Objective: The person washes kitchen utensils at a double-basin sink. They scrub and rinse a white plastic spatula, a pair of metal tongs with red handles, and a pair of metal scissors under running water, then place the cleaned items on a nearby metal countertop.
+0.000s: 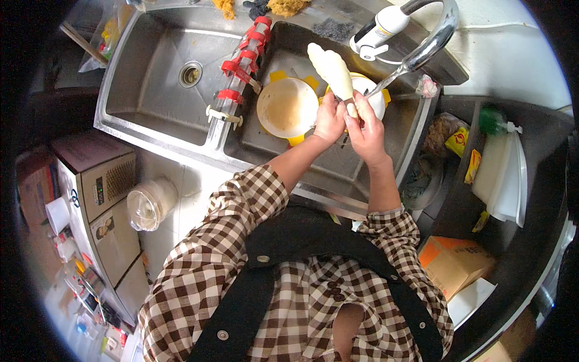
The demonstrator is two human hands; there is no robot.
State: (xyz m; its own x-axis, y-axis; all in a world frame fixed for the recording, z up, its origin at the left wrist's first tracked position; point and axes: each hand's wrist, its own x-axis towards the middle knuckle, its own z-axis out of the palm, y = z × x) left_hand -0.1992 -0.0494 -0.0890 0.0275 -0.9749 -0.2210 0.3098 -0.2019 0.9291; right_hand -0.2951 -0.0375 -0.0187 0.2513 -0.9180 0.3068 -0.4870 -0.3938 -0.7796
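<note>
Both of my hands meet over the right basin of a steel double sink (267,156). My left hand (330,120) and my right hand (367,131) grip the narrow lower end of a long, lumpy, pale cream item (332,68); its exact kind is unclear. Its broad end points up and away from me. Running water (384,83) falls from the curved metal faucet (432,50) close by my right fingers. Below on the left sits a white bowl (289,106) with yellow handles and a cloudy brownish film inside. A second white vessel (377,108) with yellow handles is partly hidden behind my hands.
Red clips (233,70) line the divider between the basins. Scouring pads (334,29) lie on the back ledge. The left basin has a drain (191,74). Rightward are a green bottle (493,120), a white tub (502,176) and a cardboard box (457,264). A plastic-covered container (151,203) stands left.
</note>
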